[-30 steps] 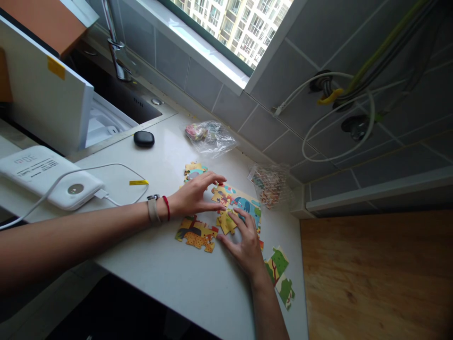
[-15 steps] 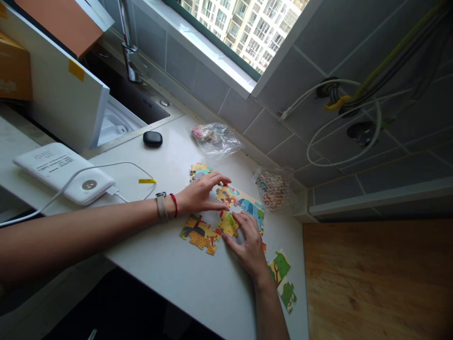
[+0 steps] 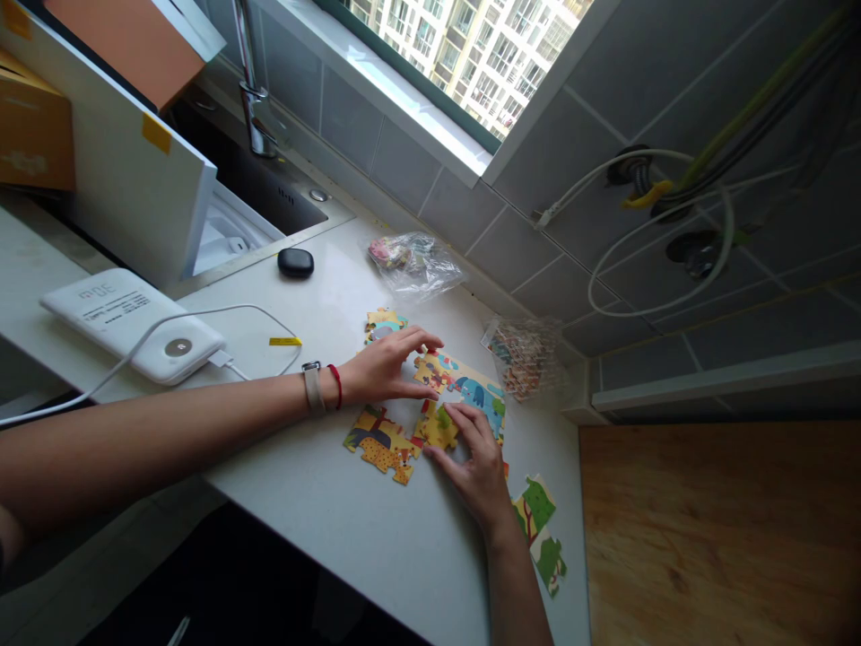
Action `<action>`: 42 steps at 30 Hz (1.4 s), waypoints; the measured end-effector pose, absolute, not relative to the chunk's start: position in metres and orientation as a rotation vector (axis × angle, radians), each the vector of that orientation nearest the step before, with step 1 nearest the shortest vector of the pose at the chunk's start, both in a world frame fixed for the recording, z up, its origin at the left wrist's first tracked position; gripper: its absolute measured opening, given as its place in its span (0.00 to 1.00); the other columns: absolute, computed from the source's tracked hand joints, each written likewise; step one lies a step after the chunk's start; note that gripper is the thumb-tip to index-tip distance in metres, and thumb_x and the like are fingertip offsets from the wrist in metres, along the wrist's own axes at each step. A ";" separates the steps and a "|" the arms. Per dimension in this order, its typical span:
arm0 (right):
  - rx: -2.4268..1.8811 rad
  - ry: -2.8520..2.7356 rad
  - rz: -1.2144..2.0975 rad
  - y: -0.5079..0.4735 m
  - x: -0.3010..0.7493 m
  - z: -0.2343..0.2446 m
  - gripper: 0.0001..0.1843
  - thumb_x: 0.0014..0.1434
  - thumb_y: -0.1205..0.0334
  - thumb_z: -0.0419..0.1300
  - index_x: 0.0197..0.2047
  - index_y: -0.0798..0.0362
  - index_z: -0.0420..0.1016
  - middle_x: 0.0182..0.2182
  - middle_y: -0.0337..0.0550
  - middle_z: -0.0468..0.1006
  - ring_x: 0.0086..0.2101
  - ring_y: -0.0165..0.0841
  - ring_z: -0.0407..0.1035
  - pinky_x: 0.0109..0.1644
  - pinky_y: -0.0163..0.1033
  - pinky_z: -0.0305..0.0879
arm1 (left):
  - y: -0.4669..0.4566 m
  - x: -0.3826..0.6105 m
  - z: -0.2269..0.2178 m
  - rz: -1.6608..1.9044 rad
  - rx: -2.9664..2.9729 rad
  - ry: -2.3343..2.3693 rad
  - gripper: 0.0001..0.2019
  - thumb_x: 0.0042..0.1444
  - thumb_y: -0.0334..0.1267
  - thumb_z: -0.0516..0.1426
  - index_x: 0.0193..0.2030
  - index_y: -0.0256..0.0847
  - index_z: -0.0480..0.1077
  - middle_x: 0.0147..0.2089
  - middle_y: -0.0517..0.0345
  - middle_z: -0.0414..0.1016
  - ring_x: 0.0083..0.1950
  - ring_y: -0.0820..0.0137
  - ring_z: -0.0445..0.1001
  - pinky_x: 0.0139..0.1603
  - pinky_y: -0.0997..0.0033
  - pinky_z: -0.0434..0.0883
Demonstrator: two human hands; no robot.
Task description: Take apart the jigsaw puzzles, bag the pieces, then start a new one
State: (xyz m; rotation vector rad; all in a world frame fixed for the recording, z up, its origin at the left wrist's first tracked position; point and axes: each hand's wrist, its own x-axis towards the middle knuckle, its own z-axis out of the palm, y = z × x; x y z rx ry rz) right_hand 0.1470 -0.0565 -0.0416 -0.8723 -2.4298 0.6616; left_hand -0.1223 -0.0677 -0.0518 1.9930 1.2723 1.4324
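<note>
My right hand [image 3: 474, 462] grips a yellow jigsaw puzzle piece [image 3: 439, 431] with a green patch, thumb at its lower edge and fingers at its upper edge. Just beyond lies a joined puzzle section [image 3: 481, 392] with a blue elephant. My left hand [image 3: 385, 366] is open, thumb and fingers spread at the left edge of that section, partly covering it. Below the left hand sits another joined section with a spotted leopard [image 3: 382, 450]. A yellow and blue piece [image 3: 383, 323] lies behind the left hand. Green tree pieces [image 3: 535, 504] lie right of my right forearm.
A clear bag of colourful pieces [image 3: 412, 262] and a second bag [image 3: 525, 357] lie along the wall. At left are a white power bank [image 3: 138, 323] with a cable, a black case [image 3: 295, 263] and a sink [image 3: 282, 202]. The counter's front edge runs below my arms.
The view has shifted slightly. Both hands keep nearly the same places, and the yellow piece under my right fingers appears slightly turned.
</note>
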 end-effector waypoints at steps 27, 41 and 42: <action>-1.253 -1.565 0.686 -0.026 0.169 -0.054 0.23 0.61 0.48 0.68 0.52 0.56 0.81 0.56 0.59 0.81 0.55 0.48 0.78 0.63 0.56 0.73 | -0.069 -0.122 -0.049 1.426 1.958 1.228 0.33 0.55 0.50 0.71 0.62 0.39 0.66 0.54 0.47 0.76 0.49 0.63 0.76 0.53 0.58 0.76; -0.908 -1.889 1.280 -0.064 0.151 -0.045 0.23 0.67 0.55 0.64 0.64 0.42 0.75 0.48 0.46 0.85 0.40 0.38 0.81 0.44 0.44 0.79 | -0.085 -0.105 -0.044 1.258 2.079 1.057 0.34 0.56 0.53 0.70 0.65 0.42 0.66 0.60 0.43 0.74 0.54 0.59 0.78 0.55 0.58 0.77; -0.895 -1.908 1.295 -0.066 0.149 -0.043 0.21 0.67 0.55 0.64 0.62 0.42 0.78 0.49 0.46 0.85 0.41 0.38 0.81 0.45 0.43 0.79 | -0.087 -0.103 -0.044 1.258 2.091 1.025 0.34 0.56 0.53 0.70 0.65 0.42 0.66 0.61 0.43 0.74 0.56 0.58 0.77 0.57 0.57 0.76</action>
